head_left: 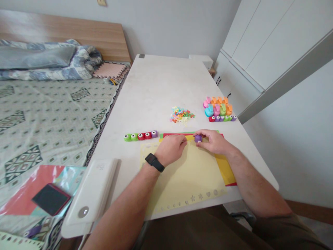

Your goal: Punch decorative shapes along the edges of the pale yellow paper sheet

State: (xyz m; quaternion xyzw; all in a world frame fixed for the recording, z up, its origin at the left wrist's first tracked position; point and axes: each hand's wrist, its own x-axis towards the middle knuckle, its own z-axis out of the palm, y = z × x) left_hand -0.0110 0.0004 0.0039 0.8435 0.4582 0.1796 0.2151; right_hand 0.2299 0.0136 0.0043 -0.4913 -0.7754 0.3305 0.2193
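My right hand (212,140) is closed round a small purple paper punch (198,138) at the far edge of a pale yellow sheet (187,177). My left hand (171,148), with a black watch on the wrist, rests curled on the same sheet and its fingertips pinch the sheet's far edge just left of the punch. Under the yellow sheet lie darker yellow, red and green sheets (226,166). Punched shapes run along the near edge of the yellow sheet.
A row of small punches (141,136) lies left of the sheets. A heap of coloured paper cut-outs (181,115) and a cluster of larger punches (218,108) lie farther back on the white table (161,86). A white device (91,194) sits at the near left; a bed lies to the left.
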